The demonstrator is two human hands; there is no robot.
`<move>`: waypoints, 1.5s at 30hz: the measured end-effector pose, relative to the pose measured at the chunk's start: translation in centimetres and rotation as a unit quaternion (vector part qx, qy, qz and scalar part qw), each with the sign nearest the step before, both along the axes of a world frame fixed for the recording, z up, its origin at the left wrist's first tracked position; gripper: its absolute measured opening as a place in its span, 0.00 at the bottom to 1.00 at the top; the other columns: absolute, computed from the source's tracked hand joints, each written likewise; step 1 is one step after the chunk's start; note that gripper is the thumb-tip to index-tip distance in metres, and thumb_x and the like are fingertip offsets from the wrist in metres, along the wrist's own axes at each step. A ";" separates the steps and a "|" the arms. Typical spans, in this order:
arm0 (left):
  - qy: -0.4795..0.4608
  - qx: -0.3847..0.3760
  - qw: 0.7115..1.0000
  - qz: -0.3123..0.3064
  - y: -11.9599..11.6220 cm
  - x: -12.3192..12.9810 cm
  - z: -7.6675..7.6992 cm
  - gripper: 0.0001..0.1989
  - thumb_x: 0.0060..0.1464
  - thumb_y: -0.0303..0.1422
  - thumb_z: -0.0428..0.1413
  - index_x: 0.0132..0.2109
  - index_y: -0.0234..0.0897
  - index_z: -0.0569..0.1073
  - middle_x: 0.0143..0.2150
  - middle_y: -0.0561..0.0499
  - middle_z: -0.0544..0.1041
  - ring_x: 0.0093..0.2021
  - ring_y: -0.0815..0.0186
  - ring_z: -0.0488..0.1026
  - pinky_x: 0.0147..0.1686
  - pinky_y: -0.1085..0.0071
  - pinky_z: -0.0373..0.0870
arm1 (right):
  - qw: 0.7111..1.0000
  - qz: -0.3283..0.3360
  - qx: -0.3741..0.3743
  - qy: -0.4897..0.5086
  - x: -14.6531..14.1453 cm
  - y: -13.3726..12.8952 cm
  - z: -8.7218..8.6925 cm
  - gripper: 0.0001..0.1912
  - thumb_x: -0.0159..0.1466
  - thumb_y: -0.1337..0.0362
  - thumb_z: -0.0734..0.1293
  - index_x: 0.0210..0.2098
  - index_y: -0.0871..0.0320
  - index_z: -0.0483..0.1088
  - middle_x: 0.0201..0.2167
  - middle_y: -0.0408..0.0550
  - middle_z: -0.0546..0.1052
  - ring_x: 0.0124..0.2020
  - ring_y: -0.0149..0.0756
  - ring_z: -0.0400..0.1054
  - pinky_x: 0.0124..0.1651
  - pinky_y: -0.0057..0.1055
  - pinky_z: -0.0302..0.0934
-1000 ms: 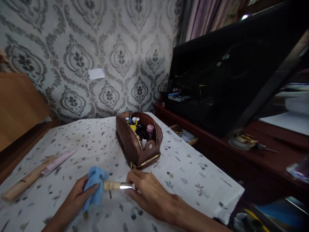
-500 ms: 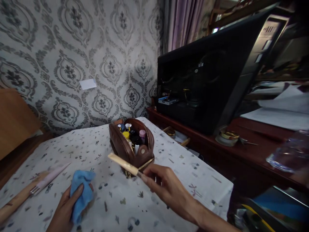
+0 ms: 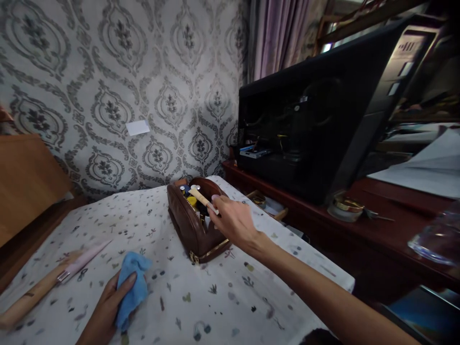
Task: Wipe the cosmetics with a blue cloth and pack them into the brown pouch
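Note:
My left hand (image 3: 111, 297) is closed around a crumpled blue cloth (image 3: 133, 285) just above the patterned white tablecloth (image 3: 187, 311). My right hand (image 3: 235, 220) pinches one end of a slim cream-coloured tube (image 3: 201, 198), exact kind unclear. The tube is over the opening of a brown cosmetic bag (image 3: 185, 223), which stands unzipped on the table. Inside it show a yellow-capped item (image 3: 192, 201) and several small bottles; my right hand hides part of the contents.
At left lie a pink tube with a silver band (image 3: 84, 261) and a long tan item (image 3: 39, 290), beside a wooden box-like piece (image 3: 32, 182). Right, a dark red desk (image 3: 381, 201) holds a black computer case (image 3: 305, 120), a round glass jar (image 3: 345, 208) and papers (image 3: 427, 163).
My right hand has moved forward with the cream tube, from in front of the bag to over its opening. My left hand still holds the cloth. The view has shifted slightly.

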State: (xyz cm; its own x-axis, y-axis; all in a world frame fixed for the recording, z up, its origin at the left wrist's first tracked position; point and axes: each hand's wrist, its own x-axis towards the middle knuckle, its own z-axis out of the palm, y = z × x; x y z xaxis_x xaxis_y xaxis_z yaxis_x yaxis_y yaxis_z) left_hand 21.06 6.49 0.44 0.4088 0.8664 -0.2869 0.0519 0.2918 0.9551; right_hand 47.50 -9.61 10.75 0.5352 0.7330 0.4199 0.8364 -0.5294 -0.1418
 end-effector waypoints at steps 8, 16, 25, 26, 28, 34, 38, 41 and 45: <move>-0.028 0.050 0.996 -0.072 0.2 -0.2 -0.1 0.26 0.30 0.50 0.72 0.31 0.35 0.77 0.26 0.54 0.74 0.28 0.67 0.69 0.29 0.74 0.68 | 0.994 0.011 -0.090 -0.056 -0.7 3.0 0.0 0.12 0.70 0.65 0.60 0.44 0.61 0.73 0.43 0.56 0.78 0.47 0.44 0.72 0.38 0.33 0.60; -0.054 0.058 0.986 -0.147 1.1 -0.3 -0.8 0.28 0.33 0.52 0.71 0.33 0.34 0.75 0.25 0.56 0.68 0.26 0.71 0.64 0.28 0.75 0.64 | 0.982 0.034 -0.162 -0.089 -0.5 4.3 -1.0 0.15 0.71 0.64 0.59 0.40 0.61 0.77 0.43 0.57 0.76 0.51 0.49 0.69 0.36 0.35 0.60; -0.025 0.081 0.987 -0.133 0.5 -0.8 -1.0 0.23 0.38 0.49 0.69 0.35 0.36 0.77 0.29 0.53 0.73 0.31 0.66 0.68 0.31 0.73 0.66 | 0.995 0.038 -0.047 -0.080 -0.5 3.2 -1.7 0.14 0.70 0.63 0.61 0.37 0.59 0.78 0.41 0.55 0.76 0.48 0.44 0.68 0.41 0.32 0.62; -0.017 0.084 0.989 -0.122 0.5 -0.8 -0.9 0.23 0.38 0.49 0.69 0.35 0.36 0.77 0.29 0.53 0.74 0.31 0.65 0.68 0.31 0.73 0.66 | 0.996 0.049 -0.005 -0.077 -0.6 2.9 -2.0 0.14 0.71 0.63 0.60 0.37 0.59 0.77 0.41 0.54 0.76 0.48 0.44 0.68 0.43 0.33 0.63; -0.004 0.083 0.992 -0.094 0.5 -0.7 -0.7 0.23 0.38 0.49 0.69 0.36 0.36 0.78 0.29 0.53 0.75 0.31 0.64 0.69 0.31 0.73 0.67 | 0.990 0.092 0.081 -0.068 -1.1 2.1 -2.7 0.16 0.72 0.64 0.58 0.36 0.58 0.77 0.40 0.54 0.75 0.46 0.42 0.68 0.46 0.34 0.63; 0.094 0.194 0.977 0.005 2.4 -1.2 0.9 0.25 0.38 0.54 0.66 0.36 0.40 0.75 0.26 0.55 0.73 0.28 0.62 0.69 0.28 0.70 0.67 | 0.935 0.315 0.164 -0.014 -4.9 0.8 -7.2 0.16 0.73 0.65 0.58 0.31 0.57 0.72 0.33 0.50 0.75 0.37 0.36 0.66 0.39 0.31 0.62; 0.280 0.424 0.858 0.080 6.4 -3.5 2.0 0.22 0.48 0.59 0.52 0.33 0.46 0.69 0.30 0.56 0.75 0.40 0.53 0.72 0.42 0.62 0.70 | 0.915 0.389 0.106 -0.022 -7.3 1.7 -9.7 0.12 0.70 0.62 0.64 0.30 0.58 0.70 0.31 0.47 0.74 0.36 0.36 0.66 0.33 0.30 0.58; 0.476 0.512 0.712 0.069 9.6 -5.8 1.5 0.15 0.56 0.46 0.39 0.31 0.45 0.62 0.33 0.50 0.76 0.49 0.46 0.71 0.46 0.55 0.68 | 0.906 0.418 0.056 -0.030 -8.6 2.4 -10.5 0.13 0.69 0.58 0.65 0.31 0.58 0.70 0.31 0.45 0.75 0.36 0.35 0.67 0.28 0.30 0.55; 0.565 0.514 0.644 0.040 12.3 -7.6 -0.3 0.14 0.57 0.38 0.34 0.30 0.45 0.62 0.34 0.46 0.78 0.50 0.44 0.71 0.47 0.51 0.67 | 0.892 0.451 0.002 -0.039 -9.9 3.3 -10.8 0.13 0.69 0.57 0.64 0.32 0.58 0.71 0.32 0.44 0.77 0.37 0.36 0.68 0.27 0.31 0.57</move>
State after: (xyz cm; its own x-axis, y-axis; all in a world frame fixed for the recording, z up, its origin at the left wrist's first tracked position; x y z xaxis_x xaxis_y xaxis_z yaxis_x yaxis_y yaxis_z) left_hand 13.44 18.75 0.15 0.3844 0.8411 0.3805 0.9077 -0.4195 0.0101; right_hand 37.61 -6.33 -0.10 -0.3027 0.8484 0.4342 0.9291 0.3643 -0.0642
